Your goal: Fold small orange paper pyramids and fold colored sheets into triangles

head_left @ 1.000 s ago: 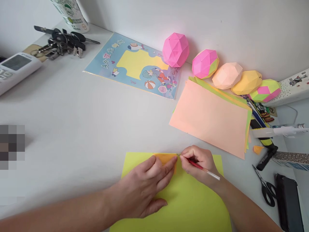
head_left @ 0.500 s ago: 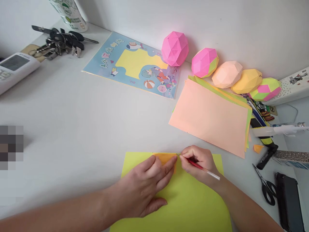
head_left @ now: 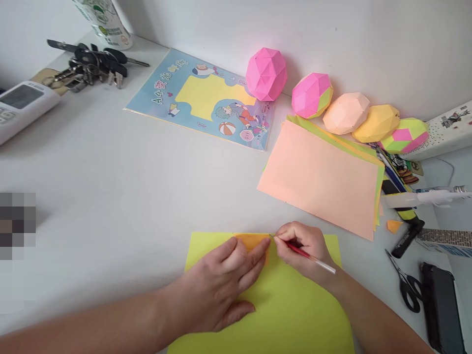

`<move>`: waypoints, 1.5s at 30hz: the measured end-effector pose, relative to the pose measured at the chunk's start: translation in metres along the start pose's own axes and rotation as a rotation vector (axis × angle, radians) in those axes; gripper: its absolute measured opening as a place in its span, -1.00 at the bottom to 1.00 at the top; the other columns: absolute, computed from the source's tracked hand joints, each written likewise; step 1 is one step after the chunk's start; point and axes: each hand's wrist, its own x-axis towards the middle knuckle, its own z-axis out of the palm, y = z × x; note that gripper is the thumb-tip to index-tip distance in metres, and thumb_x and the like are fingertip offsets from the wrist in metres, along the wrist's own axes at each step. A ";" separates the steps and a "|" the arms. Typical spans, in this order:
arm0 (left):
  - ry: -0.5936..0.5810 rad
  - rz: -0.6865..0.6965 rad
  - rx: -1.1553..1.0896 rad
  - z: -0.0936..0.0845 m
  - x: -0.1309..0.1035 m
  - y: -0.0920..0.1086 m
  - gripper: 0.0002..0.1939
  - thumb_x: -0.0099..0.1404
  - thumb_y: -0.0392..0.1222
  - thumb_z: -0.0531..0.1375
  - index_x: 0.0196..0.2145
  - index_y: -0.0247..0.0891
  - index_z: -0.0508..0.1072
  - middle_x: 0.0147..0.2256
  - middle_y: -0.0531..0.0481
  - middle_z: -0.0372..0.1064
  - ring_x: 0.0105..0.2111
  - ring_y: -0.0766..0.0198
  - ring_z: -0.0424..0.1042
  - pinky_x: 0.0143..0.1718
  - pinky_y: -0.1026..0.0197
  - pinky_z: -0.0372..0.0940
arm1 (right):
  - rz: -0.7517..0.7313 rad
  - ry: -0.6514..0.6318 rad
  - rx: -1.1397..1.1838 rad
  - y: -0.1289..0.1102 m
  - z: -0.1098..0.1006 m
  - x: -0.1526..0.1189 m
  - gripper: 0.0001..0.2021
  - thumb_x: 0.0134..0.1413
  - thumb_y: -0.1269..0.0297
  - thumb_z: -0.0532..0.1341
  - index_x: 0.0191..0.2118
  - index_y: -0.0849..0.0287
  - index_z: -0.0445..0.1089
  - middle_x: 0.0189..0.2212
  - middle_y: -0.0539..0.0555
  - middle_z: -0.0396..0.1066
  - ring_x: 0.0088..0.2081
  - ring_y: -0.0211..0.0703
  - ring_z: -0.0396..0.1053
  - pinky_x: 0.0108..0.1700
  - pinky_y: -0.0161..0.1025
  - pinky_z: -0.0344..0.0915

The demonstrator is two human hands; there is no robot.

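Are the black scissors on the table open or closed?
Closed. The scissors lie flat on the white table, both blades together as one thin point, handles side by side.

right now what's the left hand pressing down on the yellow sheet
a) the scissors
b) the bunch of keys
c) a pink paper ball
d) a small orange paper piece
d: the left hand lies flat over a small orange paper piece on the yellow sheet, while the right hand holds a pen at its edge.
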 end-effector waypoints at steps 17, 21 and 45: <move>-0.011 -0.002 0.007 0.000 -0.001 0.000 -0.34 0.35 0.24 -0.07 0.17 -0.29 0.32 0.27 -0.15 0.08 -0.04 0.02 0.20 0.11 0.00 -0.03 | 0.011 0.004 -0.007 0.000 -0.001 -0.001 -0.81 0.12 0.36 0.15 -0.50 0.13 0.20 -0.53 -0.03 0.34 -0.58 -0.36 0.15 -0.57 -0.37 0.14; -0.006 -0.002 0.009 0.000 0.000 0.000 -0.33 0.35 0.25 -0.07 0.17 -0.29 0.33 0.27 -0.16 0.09 -0.04 0.02 0.19 0.11 0.01 -0.03 | -0.005 0.015 -0.013 0.000 0.000 -0.001 -0.81 0.12 0.36 0.15 -0.51 0.14 0.20 -0.53 -0.04 0.34 -0.59 -0.37 0.15 -0.57 -0.37 0.14; 0.008 -0.011 0.000 0.004 -0.002 0.001 -0.34 0.36 0.23 -0.08 0.17 -0.31 0.32 0.28 -0.14 0.08 -0.04 0.03 0.17 0.13 -0.01 -0.04 | -0.021 0.019 0.002 0.002 0.000 -0.001 -0.81 0.09 0.42 0.15 -0.51 0.14 0.19 -0.54 -0.04 0.32 -0.58 -0.38 0.14 -0.56 -0.39 0.12</move>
